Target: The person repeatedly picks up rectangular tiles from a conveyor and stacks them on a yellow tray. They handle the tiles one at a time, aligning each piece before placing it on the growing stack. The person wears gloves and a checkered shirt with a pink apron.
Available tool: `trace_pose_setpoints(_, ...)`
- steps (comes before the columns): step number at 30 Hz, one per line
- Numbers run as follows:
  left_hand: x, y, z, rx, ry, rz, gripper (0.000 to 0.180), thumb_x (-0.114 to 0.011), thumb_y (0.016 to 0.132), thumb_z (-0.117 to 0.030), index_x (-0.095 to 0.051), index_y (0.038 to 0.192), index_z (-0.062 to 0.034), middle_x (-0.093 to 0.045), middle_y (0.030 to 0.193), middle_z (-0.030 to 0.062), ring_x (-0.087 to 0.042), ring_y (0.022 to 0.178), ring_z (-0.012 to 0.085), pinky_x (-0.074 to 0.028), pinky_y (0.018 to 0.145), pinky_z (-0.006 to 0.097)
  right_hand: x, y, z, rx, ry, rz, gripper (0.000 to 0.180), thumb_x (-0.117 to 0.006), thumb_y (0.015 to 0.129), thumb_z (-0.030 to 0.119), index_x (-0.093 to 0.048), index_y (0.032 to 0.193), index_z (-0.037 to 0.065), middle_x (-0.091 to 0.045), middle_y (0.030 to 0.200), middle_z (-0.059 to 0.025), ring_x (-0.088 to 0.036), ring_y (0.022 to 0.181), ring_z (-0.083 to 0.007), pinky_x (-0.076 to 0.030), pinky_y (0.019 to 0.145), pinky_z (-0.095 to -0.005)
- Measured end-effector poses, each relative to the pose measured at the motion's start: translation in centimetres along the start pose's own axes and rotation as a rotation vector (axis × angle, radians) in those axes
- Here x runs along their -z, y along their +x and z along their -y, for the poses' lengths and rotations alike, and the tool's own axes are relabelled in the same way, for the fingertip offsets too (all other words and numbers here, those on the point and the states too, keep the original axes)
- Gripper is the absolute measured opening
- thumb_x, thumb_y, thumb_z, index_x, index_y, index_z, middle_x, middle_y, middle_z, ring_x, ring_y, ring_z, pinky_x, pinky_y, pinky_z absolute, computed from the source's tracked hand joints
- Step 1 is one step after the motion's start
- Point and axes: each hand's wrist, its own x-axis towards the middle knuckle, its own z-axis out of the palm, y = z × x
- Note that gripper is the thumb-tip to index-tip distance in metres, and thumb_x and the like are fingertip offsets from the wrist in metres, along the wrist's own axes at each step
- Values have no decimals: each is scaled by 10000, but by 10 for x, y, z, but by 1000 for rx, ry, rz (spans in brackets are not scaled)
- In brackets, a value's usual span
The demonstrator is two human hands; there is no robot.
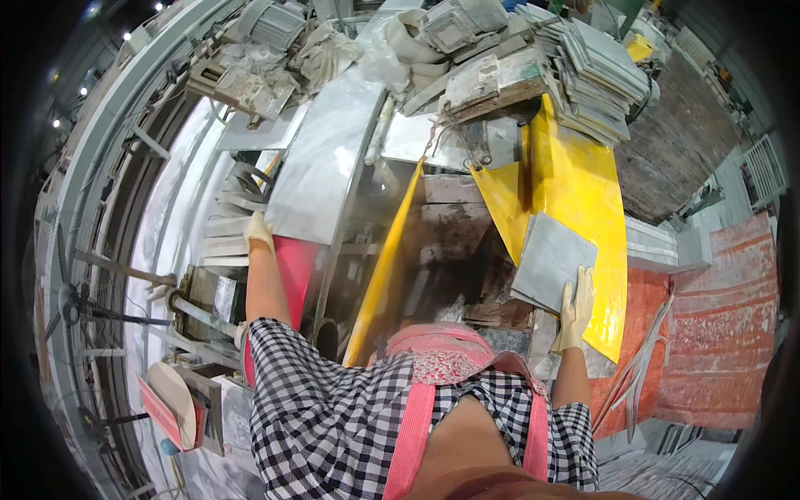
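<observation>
In the head view, your right hand [577, 310] is touching the gray tile [554, 258], lying by the yellow sheet [579, 179]. Your left hand [259, 231] is touching the big slab [321, 167]. I can't tell if either is gripping.

Glare on grey slab [321, 158] before me; small lamps [127, 36], upper left; rim black, straight edges bowed.

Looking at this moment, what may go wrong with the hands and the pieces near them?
The grey square tile could slip, since the right hand appears to touch only its edge. The left hand, at the corner of the large grey slab, might get scraped if that slab shifts. The uneven stack at upper right could slide.
</observation>
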Motion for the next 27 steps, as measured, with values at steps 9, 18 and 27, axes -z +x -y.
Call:
trace_pose_setpoints(9,4,-31,-22,-182,30,322,541,-661,957,-453,-630,1336,-68,-674,1263,80,-651,1079,212,-502,905,335,10,-2,-2,-45,71,30,543,-564,1015,277,-480,1515,84,-400,1599,-205,-355,1493,-350,-254,1224,-479)
trace_pose_setpoints(18,-32,-127,-127,-71,799,409,497,-742,861,-546,-708,1057,-90,-494,611,-5,-269,411,106,-215,413,298,7,6,-4,-53,-14,42,554,-561,1013,346,-490,1503,95,-415,1587,-204,-371,1479,-355,-261,1218,-500)
trace_pose_setpoints(27,-39,-235,-118,-193,531,413,503,-732,891,-517,-673,1195,-120,-661,894,-9,-470,576,89,-321,497,246,-8,4,-5,-27,32,-11,553,-573,1004,363,-506,1491,109,-425,1584,-195,-387,1467,-356,-268,1217,-489)
